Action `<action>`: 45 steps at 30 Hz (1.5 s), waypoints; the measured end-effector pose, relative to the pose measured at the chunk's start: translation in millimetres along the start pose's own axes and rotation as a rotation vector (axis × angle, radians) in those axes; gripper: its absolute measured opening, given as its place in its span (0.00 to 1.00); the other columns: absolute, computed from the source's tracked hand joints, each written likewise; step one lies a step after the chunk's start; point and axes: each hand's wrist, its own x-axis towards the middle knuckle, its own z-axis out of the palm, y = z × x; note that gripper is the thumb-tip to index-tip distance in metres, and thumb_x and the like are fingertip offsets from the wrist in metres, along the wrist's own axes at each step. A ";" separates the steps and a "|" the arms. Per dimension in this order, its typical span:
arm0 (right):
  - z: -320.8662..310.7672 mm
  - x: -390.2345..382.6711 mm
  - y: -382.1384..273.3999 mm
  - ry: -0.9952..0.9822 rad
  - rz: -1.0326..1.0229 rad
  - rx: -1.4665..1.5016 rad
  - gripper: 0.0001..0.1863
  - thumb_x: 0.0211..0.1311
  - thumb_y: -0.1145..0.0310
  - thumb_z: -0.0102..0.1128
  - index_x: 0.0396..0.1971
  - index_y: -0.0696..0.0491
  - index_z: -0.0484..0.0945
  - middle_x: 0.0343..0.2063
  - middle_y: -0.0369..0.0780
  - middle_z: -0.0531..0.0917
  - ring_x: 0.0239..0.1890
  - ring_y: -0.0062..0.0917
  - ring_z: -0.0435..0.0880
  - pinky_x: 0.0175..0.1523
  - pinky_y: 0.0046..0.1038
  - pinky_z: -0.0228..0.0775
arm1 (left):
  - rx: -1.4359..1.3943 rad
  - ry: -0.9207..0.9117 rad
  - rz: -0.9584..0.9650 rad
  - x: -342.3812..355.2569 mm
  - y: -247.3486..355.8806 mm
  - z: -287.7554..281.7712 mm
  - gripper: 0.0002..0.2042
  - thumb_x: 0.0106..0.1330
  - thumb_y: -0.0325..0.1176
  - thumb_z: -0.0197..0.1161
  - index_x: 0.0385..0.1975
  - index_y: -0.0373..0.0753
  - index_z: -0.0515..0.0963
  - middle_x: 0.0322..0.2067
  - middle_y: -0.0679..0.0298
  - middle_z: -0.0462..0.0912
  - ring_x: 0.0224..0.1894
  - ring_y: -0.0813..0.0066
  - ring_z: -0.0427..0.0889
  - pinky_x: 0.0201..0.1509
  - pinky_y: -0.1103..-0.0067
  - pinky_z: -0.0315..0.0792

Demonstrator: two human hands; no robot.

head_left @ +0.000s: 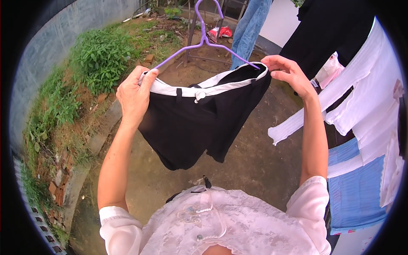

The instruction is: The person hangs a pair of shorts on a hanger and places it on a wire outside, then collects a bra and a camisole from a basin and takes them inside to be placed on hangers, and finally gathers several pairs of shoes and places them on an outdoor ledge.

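Black shorts (182, 127) with a white waistband and a button at the front hang spread out before me. My left hand (135, 91) is closed on the left end of the waistband, thumb on top. At the other end, my right hand (289, 74) pinches the waistband's right corner between thumb and fingers. A purple hanger (204, 39) spans the waist opening; its left arm reaches the band by my left hand, and its right tip sits inside the band near my right fingers. The hook stands up above, with its top cut off by the picture's edge.
White garments (352, 93), a black cloth (331, 34) and a blue cloth (357, 191) hang at the right. Blue jeans (251, 29) hang farther off. Green plants (100, 59) grow along a grey wall (46, 55) at the left, beside a concrete edge (91, 163).
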 end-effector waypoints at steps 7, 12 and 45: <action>22.5 -4.2 38.7 0.246 -0.145 0.222 0.06 0.55 0.73 0.64 0.32 0.56 0.79 0.28 0.31 0.80 0.32 0.13 0.75 0.40 0.17 0.66 | 0.162 -0.080 0.239 4.4 -0.6 -6.2 0.09 0.61 0.37 0.61 0.29 0.38 0.77 0.17 0.67 0.71 0.20 0.80 0.69 0.25 0.82 0.63; 32.6 19.5 -3.3 0.394 -0.329 0.336 0.05 0.56 0.73 0.62 0.31 0.58 0.79 0.28 0.32 0.81 0.32 0.14 0.77 0.43 0.17 0.67 | 0.450 -0.289 0.755 2.4 -1.9 -15.4 0.07 0.60 0.35 0.62 0.25 0.38 0.76 0.17 0.65 0.74 0.16 0.74 0.70 0.20 0.77 0.63; 99.8 33.2 -40.0 -0.126 -0.202 0.237 0.11 0.59 0.63 0.60 0.29 0.57 0.77 0.22 0.31 0.77 0.27 0.11 0.72 0.34 0.17 0.62 | -0.949 -0.805 -0.535 -31.0 -33.0 -32.0 0.08 0.64 0.36 0.59 0.28 0.38 0.74 0.25 0.73 0.75 0.28 0.85 0.71 0.35 0.87 0.65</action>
